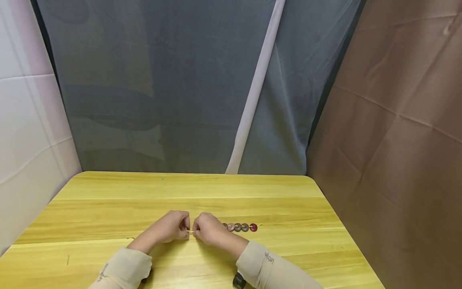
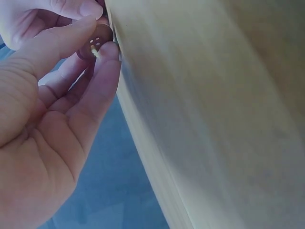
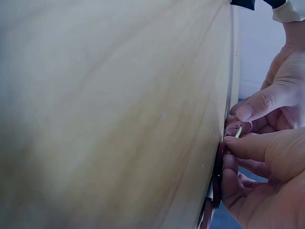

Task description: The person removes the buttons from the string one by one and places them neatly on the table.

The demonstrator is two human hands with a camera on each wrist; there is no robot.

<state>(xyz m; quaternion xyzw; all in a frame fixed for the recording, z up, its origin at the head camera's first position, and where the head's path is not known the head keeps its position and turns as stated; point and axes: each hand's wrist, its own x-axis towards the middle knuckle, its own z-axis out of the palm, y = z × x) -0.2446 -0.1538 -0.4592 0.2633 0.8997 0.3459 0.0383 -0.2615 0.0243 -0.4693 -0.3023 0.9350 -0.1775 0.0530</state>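
Observation:
My left hand (image 1: 169,227) pinches a round brown button (image 2: 102,36) with several holes between thumb and fingers, its face turned toward the left wrist camera. A short end of yellow cord (image 2: 94,50) pokes out of one hole. Close beside it, my right hand (image 1: 209,228) pinches the same cord (image 3: 238,132) on the button's other side, thumb against forefinger. To the right of that hand, several buttons lie in a row on the cord, ending with a dark red button (image 1: 253,227). Part of this row is hidden behind the right hand.
Both hands work low over a yellow wooden table (image 1: 288,208). A thin dark scrap (image 1: 67,260) lies at its left, and another small dark piece (image 1: 130,238) is by the left wrist. A grey curtain (image 1: 195,100) hangs behind, with a brown cloth (image 1: 397,140) at right.

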